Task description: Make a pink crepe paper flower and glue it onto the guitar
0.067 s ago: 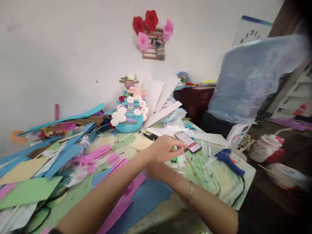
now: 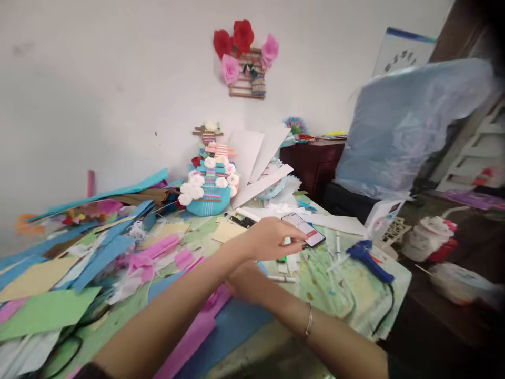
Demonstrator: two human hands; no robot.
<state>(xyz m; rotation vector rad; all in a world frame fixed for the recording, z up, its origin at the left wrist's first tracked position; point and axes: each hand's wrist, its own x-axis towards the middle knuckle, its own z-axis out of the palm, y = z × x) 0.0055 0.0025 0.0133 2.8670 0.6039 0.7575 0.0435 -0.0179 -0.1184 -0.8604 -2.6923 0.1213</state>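
Left hand (image 2: 272, 238), unclenched, at the phone (image 2: 306, 227) toward the worktop's (image 2: 325, 287) right edge; right hand (image 2: 246, 281) beneath, grip I cannot tell

Through my feed I see two bare forearms (image 2: 169, 318). A black sleeve (image 2: 93, 371) ends at the near left, and a dark cuff (image 2: 404, 364) shows at the near right. My right arm (image 2: 339, 337) wears a thin, shiny, silvery bracelet (image 2: 310, 319), slightly blurred from here.
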